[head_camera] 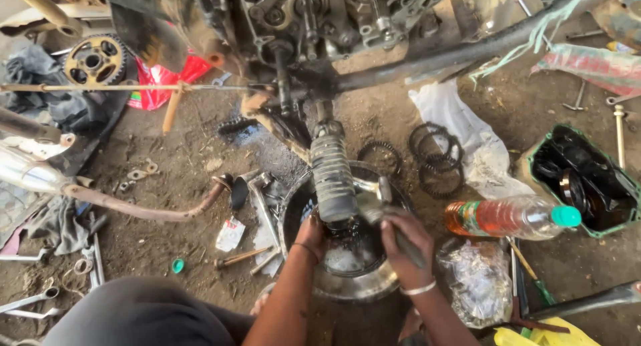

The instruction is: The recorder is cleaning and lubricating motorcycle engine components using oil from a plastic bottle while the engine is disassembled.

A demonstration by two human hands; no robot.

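Observation:
My left hand [312,235] reaches into a round metal basin [347,289] of dark oily liquid and holds a black part that I cannot make out. My right hand [403,248] is shut around a grey tool handle [382,209] that angles up to the left over the basin. A ribbed rubber-covered footrest [332,176] hangs from the open motorcycle engine [314,19] right above the basin, just beyond both hands. A thin band sits on my left wrist and a silver bangle on my right.
Black clutch plates [437,160] lie on a white cloth to the right. A plastic bottle of orange liquid [511,217] and a green tub of dark oil [587,179] sit further right. Spanners, a curved exhaust pipe [133,209] and a sprocket [95,60] are at left.

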